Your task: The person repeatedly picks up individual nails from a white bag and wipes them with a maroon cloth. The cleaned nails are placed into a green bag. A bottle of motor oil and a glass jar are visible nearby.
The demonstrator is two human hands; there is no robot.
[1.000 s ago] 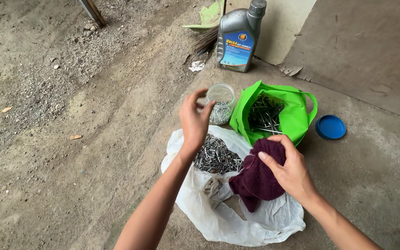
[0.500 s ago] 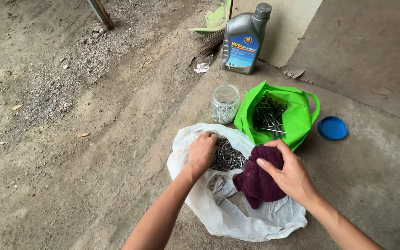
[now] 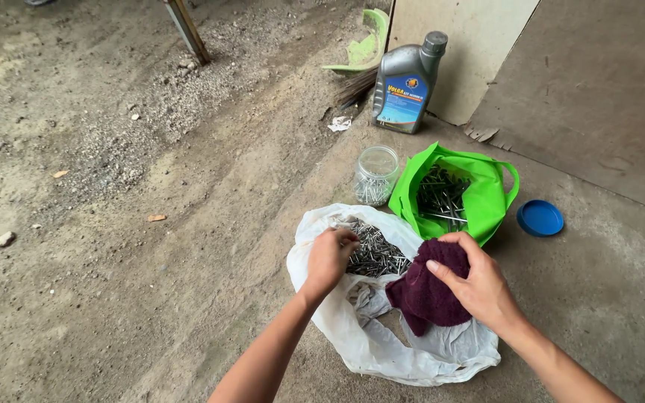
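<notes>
Nails (image 3: 375, 254): a loose heap of small steel nails lies on a white plastic sheet (image 3: 382, 351) spread on the concrete floor (image 3: 599, 298). The heap is judged heavy in bulk, each nail light, rigid, sharp-tipped and prone to slip; pinch a few by the shank from the top of the heap, clear of the points. The sheet is thin, soft and easily dragged. At 1 o'clock from the heap, a green fabric bag (image 3: 487, 201) holds longer nails; at 12 o'clock, a clear jar (image 3: 375, 175), part-filled with nails, stands open and could tip if knocked. A grey oil bottle (image 3: 408, 86) stands farther off at 12 o'clock. A blue lid (image 3: 540, 218) lies at 3 o'clock of the bag. The left hand (image 3: 330, 257) is curled closed, fingertips in the heap. The right hand (image 3: 479, 287) grips a maroon cloth (image 3: 427, 298), soft and limp, just beside the heap.
</notes>
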